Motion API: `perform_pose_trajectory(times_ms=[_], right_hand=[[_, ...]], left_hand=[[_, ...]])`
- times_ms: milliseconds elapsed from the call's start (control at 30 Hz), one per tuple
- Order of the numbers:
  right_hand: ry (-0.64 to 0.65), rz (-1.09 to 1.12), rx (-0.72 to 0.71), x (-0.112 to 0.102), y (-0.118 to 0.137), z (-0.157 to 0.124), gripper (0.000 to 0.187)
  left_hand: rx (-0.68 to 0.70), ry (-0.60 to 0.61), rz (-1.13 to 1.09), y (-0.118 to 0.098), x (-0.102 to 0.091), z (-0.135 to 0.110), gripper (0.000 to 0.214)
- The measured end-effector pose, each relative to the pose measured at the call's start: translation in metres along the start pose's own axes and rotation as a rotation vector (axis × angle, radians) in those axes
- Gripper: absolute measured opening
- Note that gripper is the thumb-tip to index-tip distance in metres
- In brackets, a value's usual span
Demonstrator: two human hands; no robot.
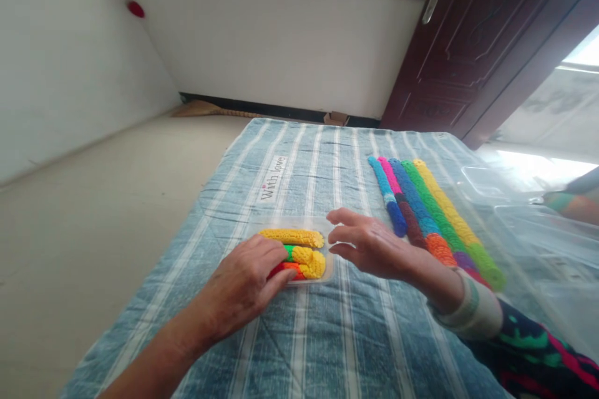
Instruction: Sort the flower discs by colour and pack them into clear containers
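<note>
A clear plastic container [328, 274] stands on the striped cloth, holding rows of small stacked discs. The farthest row in it is a yellow row of discs [292, 237]; nearer lie a green-and-yellow row of discs [302, 254] and a red, orange and yellow row [296, 272]. My left hand [255, 271] lies over the left end of the nearer rows, fingers and thumb closed around them; its fingertips are partly hidden. Just right of the container, my right hand [367, 243] hovers with fingers apart and holds nothing.
Several long rows of coloured discs [423, 215] lie on the right of the striped cloth [322, 349]. Beyond them are clear plastic boxes [538, 224] and a blurred patterned shape at the right edge. A "With love" print [272, 179] marks the cloth. A dark red door [468, 31] stands behind.
</note>
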State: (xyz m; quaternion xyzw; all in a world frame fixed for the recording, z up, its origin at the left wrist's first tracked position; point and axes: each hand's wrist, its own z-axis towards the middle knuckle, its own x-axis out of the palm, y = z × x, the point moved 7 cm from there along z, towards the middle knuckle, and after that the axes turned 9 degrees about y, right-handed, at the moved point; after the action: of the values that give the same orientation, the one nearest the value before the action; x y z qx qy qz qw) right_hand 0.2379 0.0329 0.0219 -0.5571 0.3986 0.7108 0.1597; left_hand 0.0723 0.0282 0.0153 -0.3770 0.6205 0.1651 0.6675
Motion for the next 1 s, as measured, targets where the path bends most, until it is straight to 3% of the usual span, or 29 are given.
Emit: perform_pose_trajectory(times_ms=[167, 300, 467, 667, 800, 1000], right_hand=[[0.074, 0.000, 0.061, 0.016, 0.009, 0.008, 0.010], [0.161, -0.006, 0.158, 0.020, 0.006, 0.016, 0.014], [0.220, -0.043, 0.278, 0.022, 0.007, 0.023, 0.023], [0.308, -0.174, 0.387, 0.030, 0.013, 0.033, 0.019], [0.322, -0.205, 0.434, 0.034, 0.010, 0.036, 0.012], [0.260, -0.113, 0.427, 0.034, 0.002, 0.031, 0.020]], left_hand=[[0.002, -0.044, 0.055, 0.003, 0.003, 0.003, 0.022], [0.034, 0.009, 0.065, 0.002, 0.009, 0.010, 0.016], [-0.028, 0.080, 0.106, 0.008, 0.012, 0.021, 0.010], [0.004, 0.149, 0.163, 0.006, 0.020, 0.033, 0.015], [-0.008, 0.164, 0.225, 0.007, 0.026, 0.038, 0.017], [0.010, 0.131, 0.259, 0.004, 0.026, 0.040, 0.017]])
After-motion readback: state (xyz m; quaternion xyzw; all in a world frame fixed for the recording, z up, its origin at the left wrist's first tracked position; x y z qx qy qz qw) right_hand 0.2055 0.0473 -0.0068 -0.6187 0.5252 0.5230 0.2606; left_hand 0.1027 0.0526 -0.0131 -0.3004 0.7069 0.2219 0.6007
